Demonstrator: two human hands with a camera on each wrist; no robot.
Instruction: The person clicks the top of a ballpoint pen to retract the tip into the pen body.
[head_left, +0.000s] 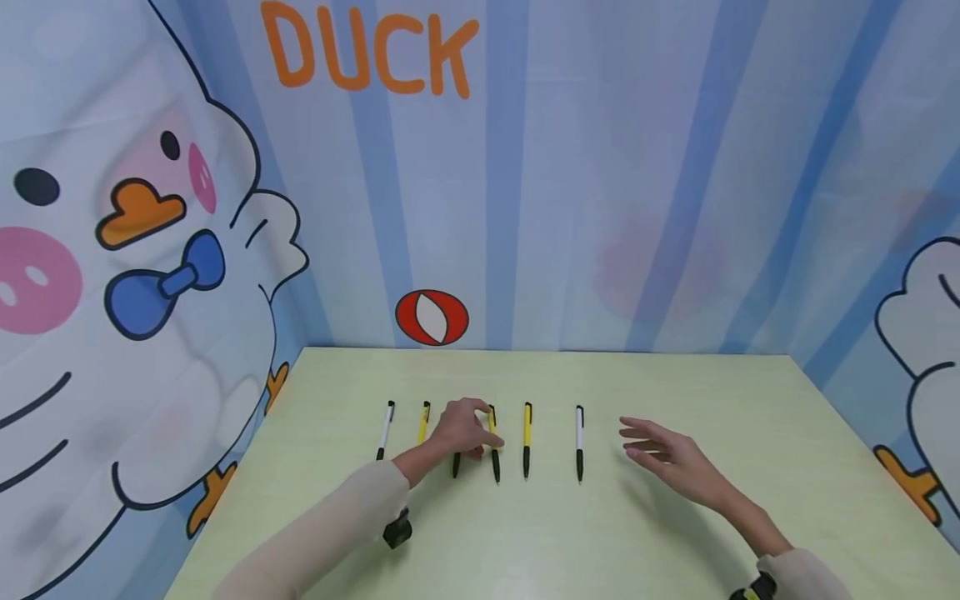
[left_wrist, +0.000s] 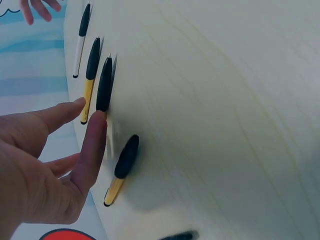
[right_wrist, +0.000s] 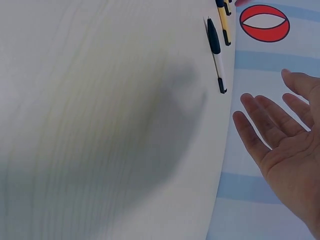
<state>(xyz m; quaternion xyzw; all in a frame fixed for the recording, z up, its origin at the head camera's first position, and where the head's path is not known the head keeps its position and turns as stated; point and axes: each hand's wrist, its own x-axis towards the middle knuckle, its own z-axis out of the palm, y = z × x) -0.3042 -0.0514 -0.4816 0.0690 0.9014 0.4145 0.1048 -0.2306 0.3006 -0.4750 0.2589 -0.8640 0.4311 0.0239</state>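
Observation:
My left hand (head_left: 463,427) is over the row of pens, its thumb and forefinger apart. One fingertip overlaps the middle of a yellow pen (head_left: 492,419) with a black grip; the pen's yellow barrel shows in the gap between thumb and forefinger. In the left wrist view the fingers (left_wrist: 95,137) reach right up to this pen's black grip (left_wrist: 104,85). Beneath the hand, another pen's black tip (head_left: 456,465) peeks out, the rest covered. My right hand (head_left: 675,462) hovers right of a white pen (head_left: 580,433), fingers loosely extended, holding nothing.
Right of the left hand lies another yellow pen (head_left: 527,437). At the row's left are a white pen (head_left: 386,429) and a yellow pen (head_left: 424,421), partly behind the left arm. The pale table (head_left: 675,383) meets a duck-printed cloth backdrop (head_left: 570,167) at its far edge.

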